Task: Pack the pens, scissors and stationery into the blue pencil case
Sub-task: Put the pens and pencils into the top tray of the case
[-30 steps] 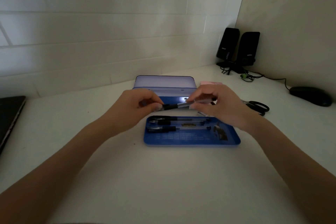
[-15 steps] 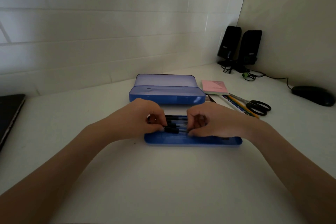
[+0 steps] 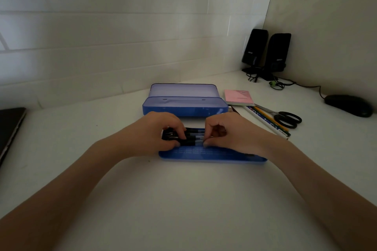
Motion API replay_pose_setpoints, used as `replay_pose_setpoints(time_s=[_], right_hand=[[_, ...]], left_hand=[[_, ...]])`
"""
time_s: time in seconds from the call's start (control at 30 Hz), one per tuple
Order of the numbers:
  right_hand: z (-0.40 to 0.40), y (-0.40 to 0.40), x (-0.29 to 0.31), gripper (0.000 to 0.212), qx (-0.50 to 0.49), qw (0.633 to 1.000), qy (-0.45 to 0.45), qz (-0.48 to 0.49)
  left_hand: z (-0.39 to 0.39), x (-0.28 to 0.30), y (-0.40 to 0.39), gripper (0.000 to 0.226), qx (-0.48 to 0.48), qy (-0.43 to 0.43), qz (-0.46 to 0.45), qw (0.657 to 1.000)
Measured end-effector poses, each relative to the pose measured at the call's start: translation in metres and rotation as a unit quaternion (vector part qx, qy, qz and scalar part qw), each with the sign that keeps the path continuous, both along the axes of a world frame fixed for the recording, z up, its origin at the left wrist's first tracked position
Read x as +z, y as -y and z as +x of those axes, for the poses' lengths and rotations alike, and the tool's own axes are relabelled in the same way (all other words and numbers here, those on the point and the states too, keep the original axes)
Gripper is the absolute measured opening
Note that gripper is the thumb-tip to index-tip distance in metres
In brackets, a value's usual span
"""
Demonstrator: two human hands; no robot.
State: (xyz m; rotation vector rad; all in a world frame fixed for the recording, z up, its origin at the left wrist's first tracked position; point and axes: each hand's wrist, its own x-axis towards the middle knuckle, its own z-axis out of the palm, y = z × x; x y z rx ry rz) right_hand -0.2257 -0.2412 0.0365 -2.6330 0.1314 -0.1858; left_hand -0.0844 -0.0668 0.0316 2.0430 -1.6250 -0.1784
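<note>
A flat blue tray (image 3: 212, 156) of the pencil case lies on the white desk in front of me. Several black-and-clear pens (image 3: 193, 137) lie side by side in it. My left hand (image 3: 159, 134) pinches the black end of the nearest pen, and my right hand (image 3: 230, 134) pinches its clear end, holding it down among the others. Behind the tray stands the blue pencil case (image 3: 184, 106) with its lid up. To its right lie a pink sticky-note pad (image 3: 238, 97), black-handled scissors (image 3: 285, 118) and a few pencils (image 3: 267, 122).
Two black speakers (image 3: 265, 53) with cables stand in the far right corner. A black mouse (image 3: 348, 105) sits at the right edge. A dark laptop (image 3: 10, 128) lies at the left edge. White walls close off the back and right.
Both hands have come down from above the case with the pen and lowered it into the tray beside the other pens. The view has shifted slightly downward.
</note>
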Motion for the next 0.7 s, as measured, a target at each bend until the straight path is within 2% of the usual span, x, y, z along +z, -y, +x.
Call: replay_pose_setpoints(time_s=[0.1,0.17,0.27,0.33,0.4,0.47,0.53,0.7], right_hand=[[-0.004,0.011,0.007,0.011,-0.035,0.999,0.031,0.003],[-0.006,0.030,0.011,0.010,-0.107,0.991,0.078,0.015],[-0.013,0.067,0.009,0.008,-0.243,0.961,0.120,-0.046],[-0.020,0.090,0.003,0.006,-0.330,0.936,0.096,-0.081],[-0.026,0.103,-0.003,0.004,-0.386,0.918,0.031,-0.088],[-0.026,0.107,-0.006,0.004,-0.395,0.916,-0.017,-0.072],[-0.026,0.105,-0.005,0.008,-0.393,0.917,-0.026,-0.060],[-0.023,0.101,-0.003,0.023,-0.422,0.900,-0.081,-0.079]], left_hand=[[0.001,-0.001,0.000,0.017,0.008,0.000,0.000,1.000],[0.002,-0.001,-0.001,0.018,0.011,0.001,0.002,1.000],[0.002,-0.001,-0.001,0.020,0.023,0.000,0.004,1.000],[0.002,-0.001,-0.001,0.021,0.029,-0.004,0.001,1.000],[0.002,-0.001,-0.001,0.021,0.032,-0.011,0.002,0.999],[0.002,-0.002,-0.001,0.019,0.034,-0.014,0.004,0.999],[0.003,-0.002,-0.001,0.017,0.037,-0.011,0.000,0.999],[0.004,-0.003,0.000,0.013,0.038,-0.005,-0.007,0.999]])
